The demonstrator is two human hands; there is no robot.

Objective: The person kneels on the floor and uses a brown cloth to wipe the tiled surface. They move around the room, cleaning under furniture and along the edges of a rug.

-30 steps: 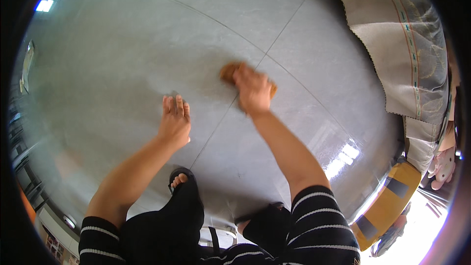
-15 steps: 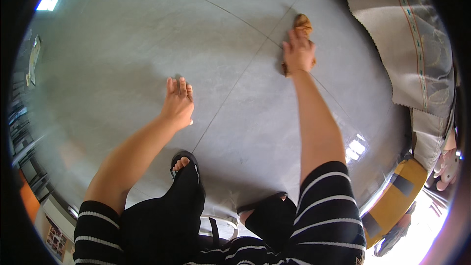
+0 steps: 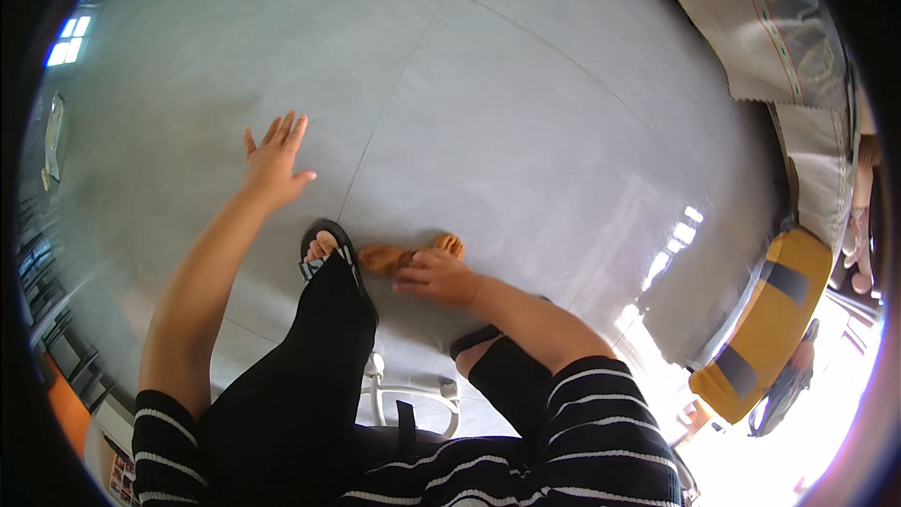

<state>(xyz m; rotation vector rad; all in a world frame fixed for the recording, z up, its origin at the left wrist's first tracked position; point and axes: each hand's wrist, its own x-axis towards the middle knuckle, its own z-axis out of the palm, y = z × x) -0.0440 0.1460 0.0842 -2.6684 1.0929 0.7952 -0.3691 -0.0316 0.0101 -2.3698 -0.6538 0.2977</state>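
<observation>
Close in front of my body, my right hand (image 3: 436, 275) is closed over the middle of a crumpled brown cloth (image 3: 383, 259). The cloth spreads out to both sides of the fingers, against the grey tiled floor (image 3: 450, 131), between my two feet. Its left end comes near my left sandal (image 3: 328, 237). Out to the left, my left hand (image 3: 274, 164) is open with fingers spread, palm toward the floor, and holds nothing.
A white curved metal frame (image 3: 413, 392) stands between my legs. At the right hang pale fabric covers (image 3: 723, 28), with a yellow and grey padded object (image 3: 765, 324) below them. Dark furniture (image 3: 42, 272) lines the far left edge. Bright light reflects off the floor at right.
My right hand has drawn the brown cloth from the far right back toward my feet. My left hand has shifted left and spread its fingers. The view has moved a little.
</observation>
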